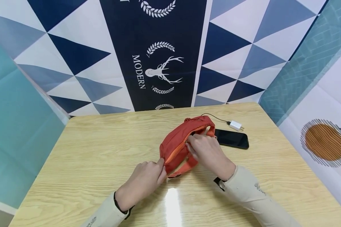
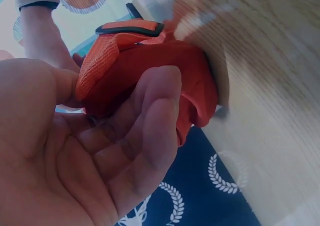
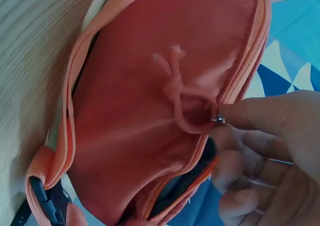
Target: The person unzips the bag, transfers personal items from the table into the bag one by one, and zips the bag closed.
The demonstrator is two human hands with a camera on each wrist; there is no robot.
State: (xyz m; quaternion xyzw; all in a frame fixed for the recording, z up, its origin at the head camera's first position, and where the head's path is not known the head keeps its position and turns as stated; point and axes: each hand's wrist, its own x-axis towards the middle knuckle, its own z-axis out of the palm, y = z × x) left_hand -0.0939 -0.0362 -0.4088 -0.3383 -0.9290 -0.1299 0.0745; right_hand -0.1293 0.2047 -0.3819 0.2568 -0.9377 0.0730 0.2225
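A red waist bag (image 1: pixel 173 142) with an orange zip stands on the wooden table. My left hand (image 1: pixel 143 178) pinches its near left end between thumb and fingers, as the left wrist view also shows. My right hand (image 1: pixel 206 151) is at the zip; in the right wrist view, its thumb and forefinger pinch the metal zip slider (image 3: pixel 218 118), which has a knotted cord pull (image 3: pixel 175 86). On one side of the slider the zip is closed; on the other it gapes, with a dark interior showing. An orange strap (image 1: pixel 184 168) with a black buckle (image 3: pixel 45 198) hangs along the bag.
A black smartphone (image 1: pixel 232 138) lies right of the bag, partly behind it. Beyond the phone is a white charger plug (image 1: pixel 236 125) with a thin dark cable (image 1: pixel 216 117) running behind the bag. Patterned cloth walls (image 1: pixel 164 56) border the table (image 1: pixel 102 142).
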